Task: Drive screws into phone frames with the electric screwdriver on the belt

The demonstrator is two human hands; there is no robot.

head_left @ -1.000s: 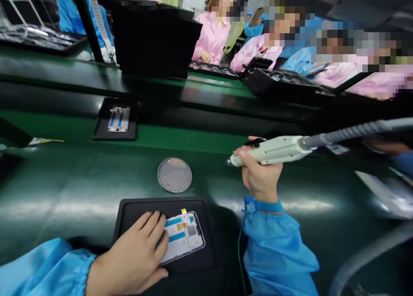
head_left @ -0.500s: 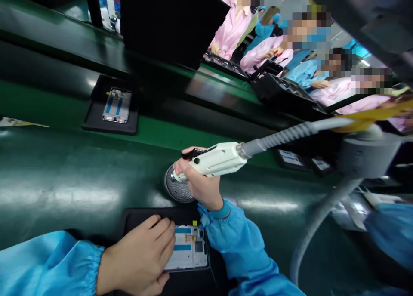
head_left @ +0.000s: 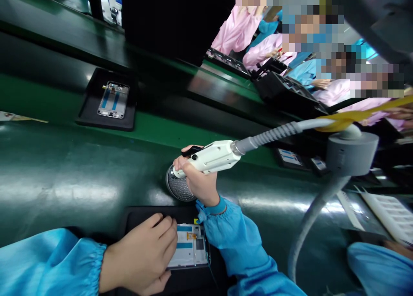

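Note:
My left hand (head_left: 142, 255) lies flat with fingers stretched over the left part of a phone frame (head_left: 190, 253) that has blue strips and rests in a black tray (head_left: 134, 216) at the near edge. My right hand (head_left: 195, 180) is wrapped round a white electric screwdriver (head_left: 213, 157), its tip down on a round perforated metal dish (head_left: 177, 187) just beyond the tray. A grey ribbed cable (head_left: 274, 134) runs from the tool to the right.
A second black tray with a phone frame (head_left: 112, 100) sits on the green belt at the far left. A grey tool stand (head_left: 350, 152) rises at the right. Black trays (head_left: 284, 89) and several co-workers in pink and blue coats are across the line.
My right hand brought the screwdriver left from open air down onto the perforated dish. My left hand stayed on the phone frame. The view tilted.

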